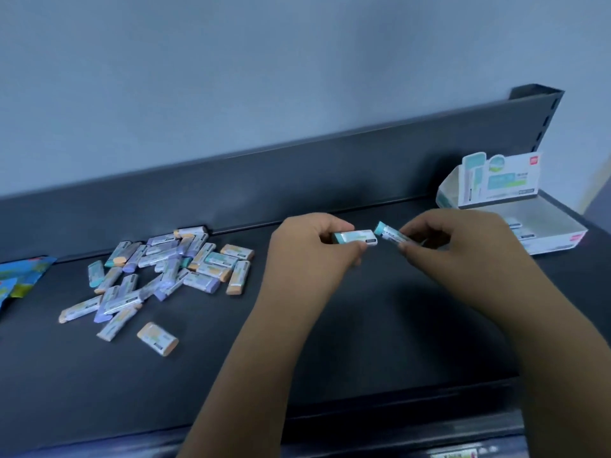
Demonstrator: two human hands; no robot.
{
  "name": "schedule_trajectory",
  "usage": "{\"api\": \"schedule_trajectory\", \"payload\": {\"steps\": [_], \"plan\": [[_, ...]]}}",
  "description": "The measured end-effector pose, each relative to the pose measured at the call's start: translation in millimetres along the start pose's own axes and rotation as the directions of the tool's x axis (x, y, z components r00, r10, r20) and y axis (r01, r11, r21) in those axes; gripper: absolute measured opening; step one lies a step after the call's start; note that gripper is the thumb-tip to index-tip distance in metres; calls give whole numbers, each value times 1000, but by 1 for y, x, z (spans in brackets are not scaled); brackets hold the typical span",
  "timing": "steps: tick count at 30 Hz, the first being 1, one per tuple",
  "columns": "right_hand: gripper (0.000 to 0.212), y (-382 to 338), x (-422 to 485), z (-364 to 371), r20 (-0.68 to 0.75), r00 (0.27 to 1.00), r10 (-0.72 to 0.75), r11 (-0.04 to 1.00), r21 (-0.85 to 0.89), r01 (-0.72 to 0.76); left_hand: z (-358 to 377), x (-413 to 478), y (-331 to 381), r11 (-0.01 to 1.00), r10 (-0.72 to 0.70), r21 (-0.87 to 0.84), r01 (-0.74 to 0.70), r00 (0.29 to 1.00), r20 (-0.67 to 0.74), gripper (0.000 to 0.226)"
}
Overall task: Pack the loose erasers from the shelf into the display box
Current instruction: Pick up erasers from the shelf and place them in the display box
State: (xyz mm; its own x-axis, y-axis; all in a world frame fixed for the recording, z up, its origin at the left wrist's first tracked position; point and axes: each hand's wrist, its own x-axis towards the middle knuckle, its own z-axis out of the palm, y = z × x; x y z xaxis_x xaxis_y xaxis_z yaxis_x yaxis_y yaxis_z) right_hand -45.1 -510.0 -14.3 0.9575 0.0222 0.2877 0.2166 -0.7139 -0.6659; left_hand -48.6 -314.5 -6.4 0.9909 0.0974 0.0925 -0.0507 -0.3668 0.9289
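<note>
Both of your hands are closed on stock: your left hand [314, 251] pinches a teal eraser in a white paper sleeve [355, 237] between thumb and curled fingers, and your right hand [439, 241] pinches a second teal sleeved eraser [391, 233], tilted, its teal end just beside the first. Both are held above the dark grey metal shelf [330, 342]. You have the white cardboard display box [555, 241] at the shelf's right end, behind your right hand, with a few erasers inside. A loose pile of orange, purple and teal erasers [165, 272] lies well apart to your left.
</note>
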Motion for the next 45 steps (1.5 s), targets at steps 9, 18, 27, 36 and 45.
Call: {"api": "schedule_trajectory", "payload": {"steps": [9,18,27,36,45], "plan": [[5,45,5,-61,-100,995,18,999,-45,-23,52,3,34,988,129,76,-136,987,96,6],[7,128,20,-138,-38,995,93,996,5,-92,142,15,82,988,141,66,-143,990,27,9],[7,156,69,-164,213,975,-59,967,-232,109,201,23,87,998,33,48,-29,995,-94,11],[20,138,104,-136,388,921,-19,851,-477,218,205,23,80,1000,8,14,-5,980,-200,12],[21,137,104,-127,462,887,15,780,-560,279,216,23,75,1000,-3,17,6,985,-170,12]]}}
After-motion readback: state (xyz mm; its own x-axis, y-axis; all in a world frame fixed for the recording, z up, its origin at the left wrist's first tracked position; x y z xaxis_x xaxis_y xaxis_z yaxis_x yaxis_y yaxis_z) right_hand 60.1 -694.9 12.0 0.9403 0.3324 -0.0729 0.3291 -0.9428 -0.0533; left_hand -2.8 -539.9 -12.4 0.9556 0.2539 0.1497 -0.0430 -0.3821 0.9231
